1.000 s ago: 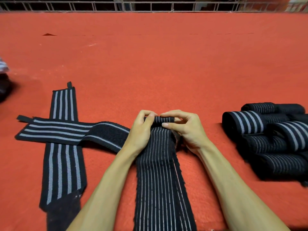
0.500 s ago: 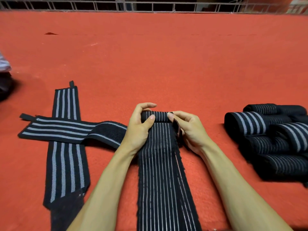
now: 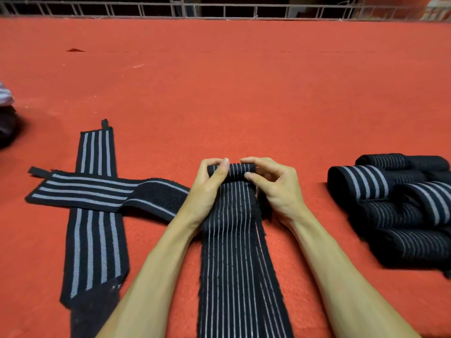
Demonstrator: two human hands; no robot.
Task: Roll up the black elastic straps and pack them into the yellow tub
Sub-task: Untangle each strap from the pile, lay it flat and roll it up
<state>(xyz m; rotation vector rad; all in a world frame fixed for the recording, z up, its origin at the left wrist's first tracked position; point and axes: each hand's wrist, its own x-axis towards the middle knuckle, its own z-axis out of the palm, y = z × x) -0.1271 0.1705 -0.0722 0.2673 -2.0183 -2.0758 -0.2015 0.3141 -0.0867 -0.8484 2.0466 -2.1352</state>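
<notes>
A long black elastic strap (image 3: 234, 252) with thin grey lines runs from the bottom edge up the middle of the red floor. Its far end is curled into a small roll (image 3: 235, 170). My left hand (image 3: 207, 191) grips the roll's left end, thumb on top. My right hand (image 3: 273, 186) pinches the right end with curled fingers. Two flat striped straps (image 3: 95, 193) lie crossed at the left. A pile of rolled straps (image 3: 400, 206) sits at the right. No yellow tub is in view.
The red carpeted floor (image 3: 219, 93) stretches far ahead to a white metal railing (image 3: 185, 8). A dark object with a pale patch (image 3: 6, 113) sits at the left edge.
The roll at the strap's far end has grown thicker. Both hands shifted their fingers on it, with the left thumb now on top.
</notes>
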